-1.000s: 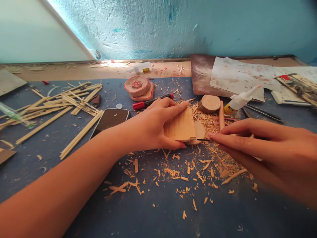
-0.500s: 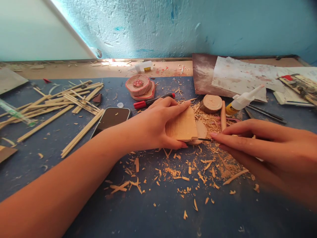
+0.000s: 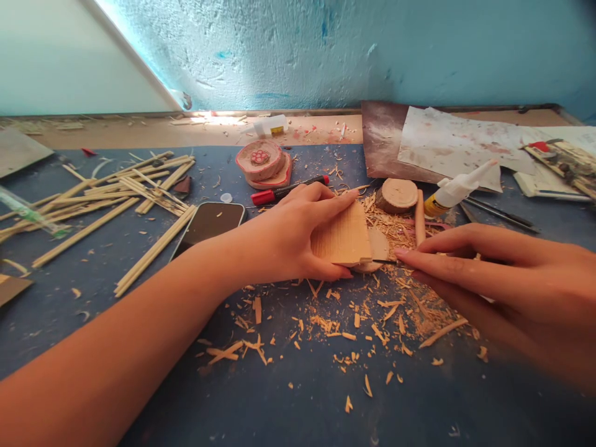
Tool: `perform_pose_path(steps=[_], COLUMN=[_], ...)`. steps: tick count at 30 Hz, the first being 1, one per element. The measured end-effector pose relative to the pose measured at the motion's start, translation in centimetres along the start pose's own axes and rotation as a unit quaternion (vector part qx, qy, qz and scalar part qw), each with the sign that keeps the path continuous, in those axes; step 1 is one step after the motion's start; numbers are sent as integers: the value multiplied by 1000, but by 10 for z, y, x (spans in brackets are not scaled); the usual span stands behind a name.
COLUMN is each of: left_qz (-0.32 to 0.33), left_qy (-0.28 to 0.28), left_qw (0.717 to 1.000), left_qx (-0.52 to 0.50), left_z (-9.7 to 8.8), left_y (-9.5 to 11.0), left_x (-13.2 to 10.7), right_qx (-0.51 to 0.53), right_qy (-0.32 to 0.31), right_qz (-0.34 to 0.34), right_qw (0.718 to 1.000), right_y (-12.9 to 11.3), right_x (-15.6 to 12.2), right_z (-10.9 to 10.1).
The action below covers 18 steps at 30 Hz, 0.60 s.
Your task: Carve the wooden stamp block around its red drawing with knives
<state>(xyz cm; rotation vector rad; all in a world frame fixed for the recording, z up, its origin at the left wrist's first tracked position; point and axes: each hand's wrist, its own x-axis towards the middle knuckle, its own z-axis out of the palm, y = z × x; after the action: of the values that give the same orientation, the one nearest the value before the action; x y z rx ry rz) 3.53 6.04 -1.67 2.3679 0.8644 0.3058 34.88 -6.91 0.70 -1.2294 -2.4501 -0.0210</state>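
Observation:
My left hand (image 3: 307, 233) grips a small flat piece of wood (image 3: 342, 233), thumb along its near edge and fingers over the far edge. Beneath its right end lies a pale round wood slice (image 3: 379, 245). Between the pinched fingers of my right hand (image 3: 475, 264) is a thin dark-tipped tool (image 3: 385, 262); most of it is hidden by the hand, so its kind is unclear. The tool's tip reaches the near right corner of the wood. Wood shavings (image 3: 326, 323) lie around and in front of both hands.
A log slice (image 3: 397, 194), a short wooden rod (image 3: 419, 217) and a glue bottle (image 3: 459, 186) stand beyond my right hand. A red marker (image 3: 288, 191), painted wood slices (image 3: 264, 162) and a phone (image 3: 212, 222) are near my left arm. Thin sticks (image 3: 107, 192) lie left.

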Motion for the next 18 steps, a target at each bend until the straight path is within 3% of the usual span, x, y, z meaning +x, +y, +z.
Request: perform_pose_path(steps=[11, 18], left_qz=[20, 20], left_qy=[14, 17], left_qw=[1000, 1000], left_qx=[3, 8], left_z=[2, 3], left_y=[-2, -2], left_x=[-1, -2], right_qx=[-61, -65], right_qy=[-23, -40], right_qz=[-34, -15], right_qw=[997, 997], right_y=[5, -9], right_x=[-4, -5], right_z=[-1, -1])
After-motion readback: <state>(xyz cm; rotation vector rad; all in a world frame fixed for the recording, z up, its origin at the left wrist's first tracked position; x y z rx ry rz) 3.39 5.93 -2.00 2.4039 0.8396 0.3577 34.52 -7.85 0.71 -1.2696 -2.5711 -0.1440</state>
